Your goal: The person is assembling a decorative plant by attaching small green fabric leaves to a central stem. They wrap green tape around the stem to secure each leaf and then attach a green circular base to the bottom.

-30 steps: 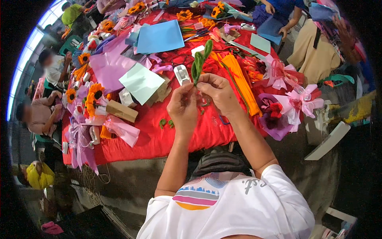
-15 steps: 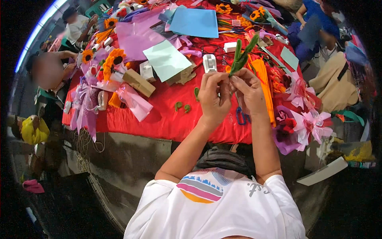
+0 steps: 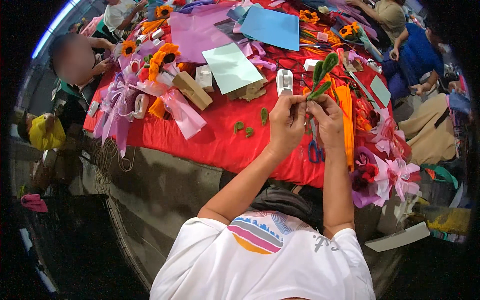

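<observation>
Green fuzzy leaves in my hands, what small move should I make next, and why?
I'd probably pinch the green fuzzy leaves a little tighter at the base: your left hand and right hand meet there, while the leaves spread apart above.

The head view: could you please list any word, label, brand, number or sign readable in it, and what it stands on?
White shirt: short grey lettering beside a round striped print; I leave it unquoted.
Tape dispenser: any marking is too small to read.
Green leaves: no lettering shows.
Blue sheet and pale green sheet: no lettering shows.
</observation>
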`<action>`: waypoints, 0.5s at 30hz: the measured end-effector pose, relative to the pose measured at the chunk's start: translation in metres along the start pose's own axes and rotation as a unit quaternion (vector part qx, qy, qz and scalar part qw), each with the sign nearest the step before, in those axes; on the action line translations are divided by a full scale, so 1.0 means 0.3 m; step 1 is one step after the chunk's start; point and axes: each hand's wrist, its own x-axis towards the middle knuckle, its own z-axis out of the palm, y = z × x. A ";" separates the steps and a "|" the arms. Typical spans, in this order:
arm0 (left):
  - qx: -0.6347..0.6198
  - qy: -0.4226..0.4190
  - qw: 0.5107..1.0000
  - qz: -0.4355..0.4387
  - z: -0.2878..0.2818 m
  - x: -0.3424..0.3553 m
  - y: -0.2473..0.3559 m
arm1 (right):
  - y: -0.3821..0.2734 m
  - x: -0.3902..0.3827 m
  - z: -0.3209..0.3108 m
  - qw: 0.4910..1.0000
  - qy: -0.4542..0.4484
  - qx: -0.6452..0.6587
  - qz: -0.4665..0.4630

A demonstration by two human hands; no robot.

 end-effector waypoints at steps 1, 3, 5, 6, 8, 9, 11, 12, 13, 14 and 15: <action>0.001 0.002 1.000 -0.001 -0.003 -0.001 0.004 | 0.005 -0.002 0.003 1.000 -0.002 0.000 0.002; 0.006 0.010 1.000 -0.021 -0.004 0.001 0.022 | 0.008 -0.001 0.011 1.000 0.025 0.013 0.006; 0.036 0.011 0.997 0.062 -0.003 0.014 0.016 | -0.004 0.003 0.020 0.999 0.038 0.019 0.006; 0.069 0.014 0.987 0.145 -0.008 0.015 0.017 | -0.006 0.001 0.026 0.998 0.049 0.028 0.007; 0.072 0.015 0.988 0.137 -0.014 0.007 0.022 | -0.012 -0.007 0.035 0.998 0.051 0.024 0.004; 0.073 0.013 0.989 0.131 -0.015 0.004 0.030 | -0.014 -0.009 0.038 0.998 0.055 0.020 -0.001; 0.065 0.017 0.990 0.125 -0.023 0.001 0.041 | -0.003 -0.012 0.029 0.999 0.053 0.004 -0.004; 0.056 0.020 0.991 0.121 -0.025 0.000 0.047 | 0.001 -0.013 0.025 0.999 0.052 -0.012 -0.007; 0.056 0.019 0.991 0.120 -0.023 -0.001 0.053 | 0.001 -0.016 0.025 0.998 0.054 -0.012 -0.007; 0.051 0.023 0.992 0.114 -0.021 -0.001 0.059 | 0.000 -0.020 0.028 0.998 0.060 -0.020 -0.012; 0.045 0.025 0.993 0.108 -0.015 -0.002 0.063 | -0.002 -0.024 0.029 0.997 0.069 -0.029 -0.018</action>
